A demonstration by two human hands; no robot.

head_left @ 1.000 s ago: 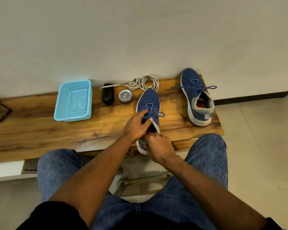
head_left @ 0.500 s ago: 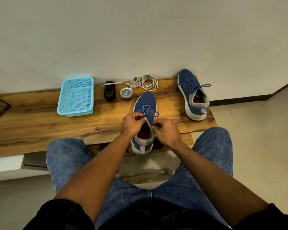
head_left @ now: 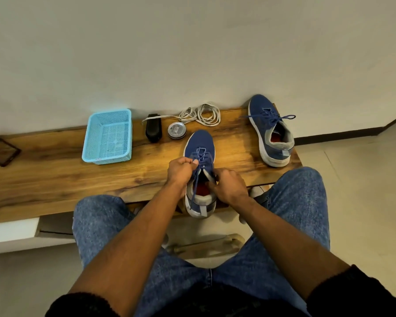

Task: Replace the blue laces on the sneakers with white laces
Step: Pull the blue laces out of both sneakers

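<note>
Blue laces (head_left: 200, 160) are being pinched by my left hand (head_left: 180, 171); my right hand (head_left: 230, 187) is gripping the near sneaker (head_left: 200, 172), with tin (head_left: 176, 130), basket (head_left: 108, 137) and white laces (head_left: 201, 114) lying behind.

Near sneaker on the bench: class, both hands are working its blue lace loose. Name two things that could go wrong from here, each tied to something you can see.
1. The near sneaker has its heel past the wooden bench edge; a hard pull by the left hand on the blue lace might tip it off, if the right hand loosens its hold.
2. The white laces lie in tangled coils, so they may knot when picked up.
</note>
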